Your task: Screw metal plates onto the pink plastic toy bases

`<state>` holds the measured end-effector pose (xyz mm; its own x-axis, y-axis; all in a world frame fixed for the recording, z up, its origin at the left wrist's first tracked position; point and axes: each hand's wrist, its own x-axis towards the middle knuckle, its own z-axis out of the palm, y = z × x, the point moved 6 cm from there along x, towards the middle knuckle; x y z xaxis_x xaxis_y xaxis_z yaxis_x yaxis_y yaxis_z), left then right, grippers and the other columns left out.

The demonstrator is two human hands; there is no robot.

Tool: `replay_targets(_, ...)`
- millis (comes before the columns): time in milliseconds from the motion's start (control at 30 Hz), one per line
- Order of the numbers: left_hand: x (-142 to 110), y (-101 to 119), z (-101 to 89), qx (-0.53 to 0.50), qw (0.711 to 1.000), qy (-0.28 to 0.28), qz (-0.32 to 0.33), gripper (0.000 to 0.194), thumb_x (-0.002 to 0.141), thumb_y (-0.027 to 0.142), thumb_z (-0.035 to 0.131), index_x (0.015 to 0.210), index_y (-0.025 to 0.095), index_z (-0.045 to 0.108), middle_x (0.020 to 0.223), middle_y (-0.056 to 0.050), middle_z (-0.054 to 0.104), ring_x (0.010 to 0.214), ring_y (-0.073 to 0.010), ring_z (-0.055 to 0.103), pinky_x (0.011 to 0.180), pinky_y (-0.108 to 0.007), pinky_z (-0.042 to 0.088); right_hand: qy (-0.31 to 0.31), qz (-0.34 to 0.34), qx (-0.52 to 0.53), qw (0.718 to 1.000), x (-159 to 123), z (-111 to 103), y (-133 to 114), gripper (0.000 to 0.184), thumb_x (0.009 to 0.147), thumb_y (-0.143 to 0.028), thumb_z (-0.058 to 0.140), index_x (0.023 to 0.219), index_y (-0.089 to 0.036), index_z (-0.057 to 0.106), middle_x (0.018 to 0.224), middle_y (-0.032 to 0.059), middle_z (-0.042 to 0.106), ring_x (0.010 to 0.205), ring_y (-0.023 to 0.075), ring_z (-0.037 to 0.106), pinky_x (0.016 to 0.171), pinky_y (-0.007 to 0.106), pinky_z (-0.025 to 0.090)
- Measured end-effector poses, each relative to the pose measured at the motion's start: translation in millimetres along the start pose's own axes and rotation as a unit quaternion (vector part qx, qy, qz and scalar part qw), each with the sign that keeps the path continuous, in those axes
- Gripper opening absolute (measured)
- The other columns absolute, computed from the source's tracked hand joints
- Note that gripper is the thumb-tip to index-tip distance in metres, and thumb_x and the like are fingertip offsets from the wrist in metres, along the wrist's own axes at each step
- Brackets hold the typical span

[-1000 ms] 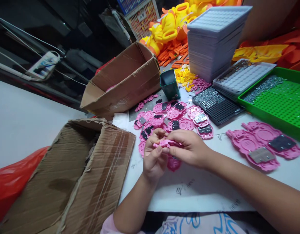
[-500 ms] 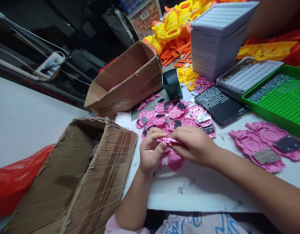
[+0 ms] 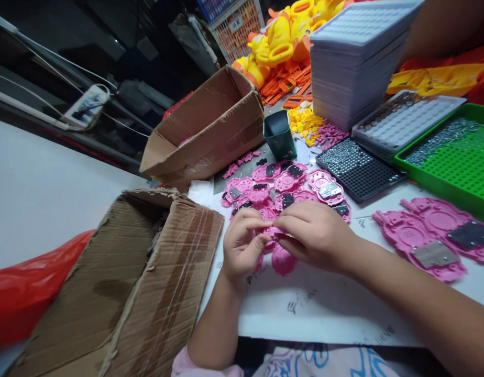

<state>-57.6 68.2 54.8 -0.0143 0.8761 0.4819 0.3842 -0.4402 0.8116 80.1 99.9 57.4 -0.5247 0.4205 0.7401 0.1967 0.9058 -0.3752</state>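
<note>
Between my two hands, above the white tabletop, is a small pink plastic part, mostly covered by fingers. My left hand pinches its left end between thumb and fingers. My right hand is closed around its right end. Beneath and behind the hands lie several pink plastic shells, many with black or silver metal plates screwed on. A rounded pink piece rests just below the fingers. Two larger-looking pink shells with plates lie to the right.
Two open cardboard boxes stand at the left. A dark green cup is behind the shells. On the right are a black screw tray, a green tray and a tall stack of white trays. Yellow toys are piled behind.
The fingers of both hands have closed further over the pink part, so less of it shows. The whole view has shifted slightly to the right.
</note>
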Motion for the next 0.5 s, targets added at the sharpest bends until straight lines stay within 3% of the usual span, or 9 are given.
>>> replay_targets(233, -0.9, 2.3, 0.0, -0.006, 1.000, -0.008, 0.017, 0.015, 0.080, 0.025, 0.066, 0.095, 0.025, 0.071, 0.081, -0.004, 0.056, 0.082, -0.0186, 0.053, 0.078, -0.032, 0.044, 0.005, 0.006, 0.023, 1.000, 1.3, -1.0, 0.9, 0.020, 0.088, -0.021, 0.047, 0.080, -0.012, 0.064, 0.074, 0.0080, 0.064, 0.068, 0.0175, 0.055, 0.061, 0.030, 0.042)
replay_targets(367, -0.4, -1.6, 4.8, -0.060, 0.998, -0.032, -0.007, 0.017, 0.078, 0.017, 0.067, 0.092, 0.025, 0.070, 0.083, -0.003, 0.052, 0.083, -0.0167, 0.052, 0.078, -0.031, 0.044, 0.011, 0.006, 0.036, 0.999, 1.4, -1.5, 1.1, 0.017, 0.085, -0.017, 0.049, 0.081, -0.011, 0.064, 0.076, 0.0093, 0.065, 0.069, 0.0183, 0.057, 0.062, 0.031, 0.044)
replay_targets(500, 0.0, -0.6, 7.4, -0.084, 0.996, -0.014, -0.007, 0.014, 0.077, 0.014, 0.066, 0.087, 0.024, 0.068, 0.081, -0.002, 0.051, 0.082, -0.0155, 0.052, 0.077, -0.029, 0.044, 0.008, 0.005, 0.050, 0.999, 1.7, -0.5, 0.9, 0.017, 0.086, -0.017, 0.048, 0.083, -0.012, 0.063, 0.077, 0.0093, 0.065, 0.071, 0.0184, 0.057, 0.064, 0.031, 0.045)
